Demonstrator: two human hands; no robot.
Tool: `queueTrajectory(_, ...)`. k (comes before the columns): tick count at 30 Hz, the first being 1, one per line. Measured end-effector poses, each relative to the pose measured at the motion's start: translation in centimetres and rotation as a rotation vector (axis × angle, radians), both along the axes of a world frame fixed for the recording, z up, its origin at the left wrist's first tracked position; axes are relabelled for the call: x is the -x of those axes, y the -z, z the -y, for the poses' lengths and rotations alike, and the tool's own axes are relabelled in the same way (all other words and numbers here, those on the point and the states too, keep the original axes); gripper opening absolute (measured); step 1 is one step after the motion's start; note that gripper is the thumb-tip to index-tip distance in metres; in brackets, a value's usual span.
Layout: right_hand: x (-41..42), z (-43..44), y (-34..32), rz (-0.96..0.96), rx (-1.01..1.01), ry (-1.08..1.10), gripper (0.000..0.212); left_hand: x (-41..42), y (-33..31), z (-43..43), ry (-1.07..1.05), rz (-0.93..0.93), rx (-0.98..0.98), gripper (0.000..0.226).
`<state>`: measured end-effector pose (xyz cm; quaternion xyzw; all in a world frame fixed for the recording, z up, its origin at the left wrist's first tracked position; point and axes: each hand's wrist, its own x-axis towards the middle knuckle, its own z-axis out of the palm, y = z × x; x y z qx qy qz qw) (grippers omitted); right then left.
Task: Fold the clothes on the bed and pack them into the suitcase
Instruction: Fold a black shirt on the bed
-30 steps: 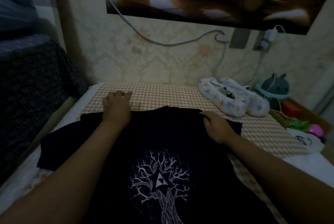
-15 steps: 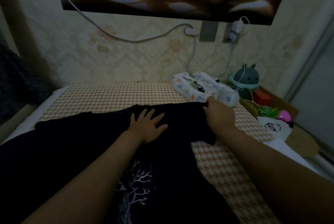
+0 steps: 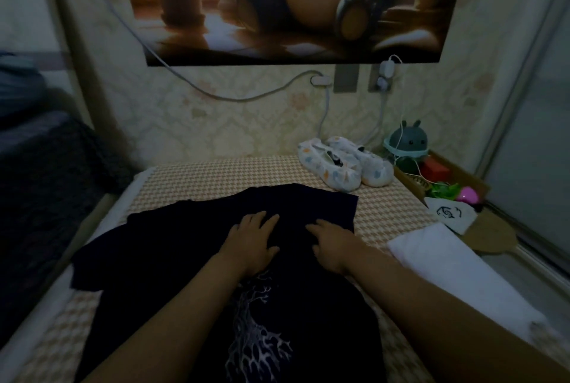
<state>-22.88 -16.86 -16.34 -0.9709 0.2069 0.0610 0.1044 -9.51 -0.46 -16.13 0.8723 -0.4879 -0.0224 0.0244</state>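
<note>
Now flattening black T-shirt point(image 3: 172, 237) on bed point(image 3: 216, 175) with left hand point(image 3: 251, 242) and right hand point(image 3: 334, 246), fingers straight, holding nothing, likely to set the fold.

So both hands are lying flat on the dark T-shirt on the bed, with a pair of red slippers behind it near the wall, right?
Not quite: in the head view the slippers are white with small coloured spots, not red. Otherwise yes: the left hand and right hand lie flat on the dark T-shirt on the bed.
</note>
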Motion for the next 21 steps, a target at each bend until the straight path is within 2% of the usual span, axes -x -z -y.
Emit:
queueTrajectory(2,2.2,-1.8,-0.7,0.027,-0.02,0.079,0.058,2.0,-1.1,-2.5,0.041,-0.015,0.031,0.063)
queueTrajectory(4,4.5,-3.6,-1.5,0.063,0.019,0.182,0.052,4.2,-2.4,-4.8,0.073,-0.09,0.03,0.044)
queueTrajectory(6,7.1,-5.5,-1.8,0.035,-0.037,0.27,0.053,6.7,-3.3,-6.8,0.095,-0.171,-0.037,0.027)
queueTrajectory(8,9.5,-7.3,-2.1,-0.02,-0.164,0.329,0.049,9.4,-4.2,-8.6,0.118,-0.256,-0.113,0.035)
queueTrajectory(9,10.5,-7.9,-2.0,0.004,-0.236,0.324,0.04,10.8,-4.5,-9.6,0.118,-0.328,-0.138,0.042)
queueTrajectory(11,12.2,-9.2,-2.4,0.172,-0.412,0.285,0.018,13.6,-4.7,-11.2,0.13,-0.436,-0.201,0.056)
queueTrajectory(13,13.2,-10.4,-3.4,0.378,-0.63,0.265,0.013,15.9,-4.4,-12.6,0.189,-0.392,-0.29,0.064)
queueTrajectory(15,13.9,-11.2,-4.6,0.512,-0.75,0.248,0.018,17.4,-3.5,-13.7,0.247,-0.288,-0.312,0.06)
queueTrajectory(16,14.2,-11.4,-4.9,0.543,-0.725,0.237,0.015,17.9,-3.1,-14.0,0.269,-0.273,-0.286,0.05)
queueTrajectory(17,14.7,-11.2,-4.9,0.532,-0.635,0.24,0.01,18.4,-2.8,-14.3,0.288,-0.287,-0.252,0.036)
queueTrajectory(18,15.1,-10.6,-4.8,0.475,-0.483,0.267,0.017,18.7,-2.6,-14.5,0.302,-0.311,-0.228,0.023)
queueTrajectory(20,16.3,-9.5,-4.3,0.209,-0.136,0.347,0.026,19.4,-2.6,-15.3,0.295,-0.358,-0.213,0.008)
queueTrajectory(21,16.9,-9.2,-4.1,0.108,-0.051,0.388,0.044,19.7,-2.6,-15.7,0.295,-0.361,-0.211,0.008)
